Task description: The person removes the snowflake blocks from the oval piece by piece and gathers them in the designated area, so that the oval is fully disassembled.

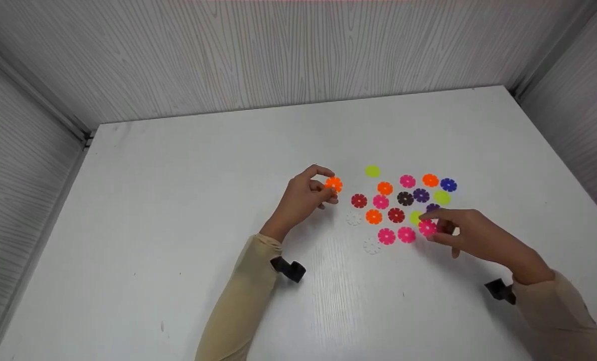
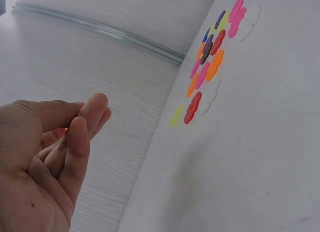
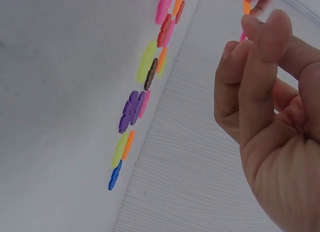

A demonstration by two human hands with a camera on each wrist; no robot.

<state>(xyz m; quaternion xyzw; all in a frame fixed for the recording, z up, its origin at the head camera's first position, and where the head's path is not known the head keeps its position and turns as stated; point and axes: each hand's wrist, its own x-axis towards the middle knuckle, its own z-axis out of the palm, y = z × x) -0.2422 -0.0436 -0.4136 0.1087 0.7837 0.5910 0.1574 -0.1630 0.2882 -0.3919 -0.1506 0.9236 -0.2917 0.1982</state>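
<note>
Between thumb and forefinger my left hand (image 1: 304, 194) pinches an orange notched disc (image 1: 334, 184), raised off the table; in the left wrist view the fingers hide nearly all of it. My right hand (image 1: 471, 234) pinches a pink notched disc (image 1: 427, 228) by its edge, above the right part of the scattered discs. In the right wrist view only a sliver of the pink disc (image 3: 243, 36) shows past the fingertips. Nearest the left hand lies a red disc (image 1: 359, 201). A yellow-green disc (image 1: 415, 217) lies partly covered by the right hand and its pink disc.
Flat notched discs in several colours lie on the white table (image 1: 203, 200), among them a blue disc (image 1: 448, 185), a dark brown disc (image 1: 405, 198) and a clear disc (image 1: 372, 245). Wood-grain panels (image 1: 288, 55) stand behind the table and at its sides.
</note>
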